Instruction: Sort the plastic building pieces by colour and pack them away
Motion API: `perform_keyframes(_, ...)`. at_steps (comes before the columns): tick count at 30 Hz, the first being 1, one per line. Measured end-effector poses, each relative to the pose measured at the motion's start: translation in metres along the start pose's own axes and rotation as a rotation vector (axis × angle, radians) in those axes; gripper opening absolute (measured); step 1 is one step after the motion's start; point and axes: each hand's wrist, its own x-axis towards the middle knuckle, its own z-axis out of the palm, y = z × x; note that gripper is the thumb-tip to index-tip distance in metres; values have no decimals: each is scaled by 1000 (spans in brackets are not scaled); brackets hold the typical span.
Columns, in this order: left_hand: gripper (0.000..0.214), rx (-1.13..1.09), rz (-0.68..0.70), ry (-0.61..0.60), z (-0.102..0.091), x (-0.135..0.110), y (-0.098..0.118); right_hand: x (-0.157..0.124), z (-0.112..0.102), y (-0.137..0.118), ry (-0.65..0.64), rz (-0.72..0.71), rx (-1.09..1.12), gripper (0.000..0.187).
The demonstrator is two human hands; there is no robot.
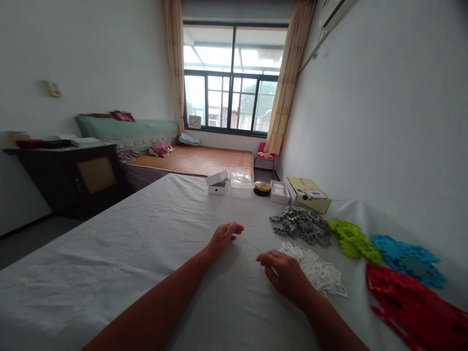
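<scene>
My left hand [224, 237] is over the middle of the white-clothed table [146, 234], fingers loosely extended, nothing visible in it. To its right, my right hand [287, 275] is palm down with bent, relaxed fingers and also appears to hold nothing. Beside and partly behind that hand spreads a pile of white openwork plastic pieces [316, 265]. Farther back is a heap of grey interlocking pieces [302, 224]. Lime green pieces [354, 239], blue pieces [407, 258] and red pieces [417, 307] lie along the right side.
Along the far edge stand a white box with a tilted lid [217, 185], a clear plastic container [241, 184], a round black and yellow tin [262, 188], a small white box [280, 192] and a yellow carton [309, 194]. A wall [383, 122] borders the right; a bed [219, 158] lies beyond.
</scene>
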Motion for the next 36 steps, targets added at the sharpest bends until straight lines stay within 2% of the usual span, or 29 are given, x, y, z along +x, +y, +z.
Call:
perform_keyframes(2,55,12,15,22,-2,1,-1,1,6,-14,-96,-74,54,29)
perform_keyframes(4,54,28,27,42,-5,2,-1,1,9,-22,-127,-117,58,28)
perform_keyframes(19,59,56,56,163,-13,4,-1,0,9,-25,-145,-146,-7,31)
perform_keyframes(25,60,106,58,147,-11,5,-7,0,14,-22,-137,-127,19,32)
perform_keyframes(31,55,170,-61,46,-9,20,-4,0,12,-22,-154,-108,41,30)
perform_keyframes(34,53,123,-119,1,1,30,0,0,12,-22,-166,-97,42,31)
perform_keyframes(36,51,110,-95,18,12,32,0,0,13,-21,-172,-91,40,31)
